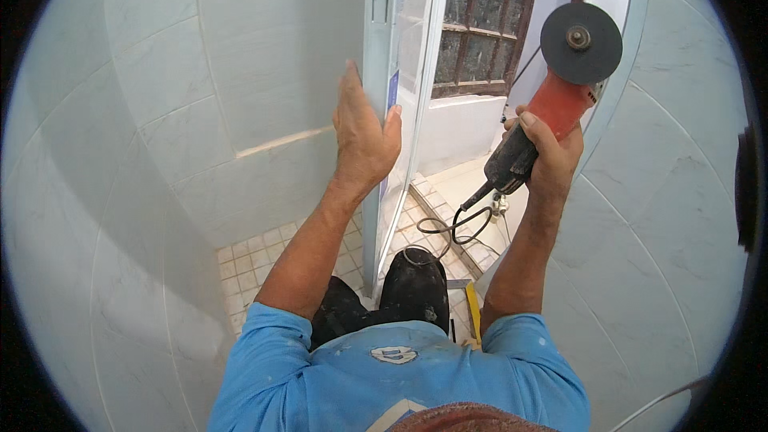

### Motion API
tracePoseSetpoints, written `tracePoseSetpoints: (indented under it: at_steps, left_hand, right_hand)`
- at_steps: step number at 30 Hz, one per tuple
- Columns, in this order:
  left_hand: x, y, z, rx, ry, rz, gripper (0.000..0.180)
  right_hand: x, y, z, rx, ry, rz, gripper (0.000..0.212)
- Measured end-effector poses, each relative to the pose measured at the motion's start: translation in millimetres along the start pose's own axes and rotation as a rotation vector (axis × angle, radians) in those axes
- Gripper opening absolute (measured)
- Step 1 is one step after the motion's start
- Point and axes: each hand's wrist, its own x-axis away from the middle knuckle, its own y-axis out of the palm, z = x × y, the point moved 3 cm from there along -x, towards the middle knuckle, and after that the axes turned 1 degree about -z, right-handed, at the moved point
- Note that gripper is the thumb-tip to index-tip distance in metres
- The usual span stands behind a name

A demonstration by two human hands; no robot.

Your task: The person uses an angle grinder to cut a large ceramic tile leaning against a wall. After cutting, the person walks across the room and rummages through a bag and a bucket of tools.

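My left hand (364, 132) grips the edge of a pale upright door panel (382, 48) that stands in front of me, fingers wrapped round its edge. My right hand (548, 152) holds a red and black angle grinder (532, 132) raised at head height. Its dark round disc (582, 42) points up, close to the grey door frame (620, 88) on the right. The grinder's black cable (456, 228) loops down toward the floor.
Pale tiled walls (200, 112) close in on the left and right. Small square floor tiles (256, 260) lie below. Through the opening I see a low white wall and a dark barred window (480, 24). A yellow-edged tool (474, 312) lies by my knee.
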Motion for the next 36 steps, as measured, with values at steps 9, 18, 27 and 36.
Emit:
tracePoseSetpoints:
  at_steps: [9, 18, 27, 36]
  left_hand:
    - [-16, -45, -23, 0.010, -0.287, 0.038, 0.083]
    - [-32, -55, -30, -0.242, -0.472, 0.184, 0.064]
    - [-18, -58, -29, -0.489, -0.374, 0.383, 0.059]
    - [74, 121, 56, -0.014, -0.224, -0.561, 0.080]
  right_hand:
    - [-5, -26, 52, -0.155, 0.083, -0.014, 0.049]
    - [-6, -55, 132, -0.392, 0.321, -0.131, 0.039]
    - [25, -57, 177, -0.598, 0.490, -0.123, 0.041]
    - [43, -55, 235, -0.718, 0.614, -0.067, 0.027]
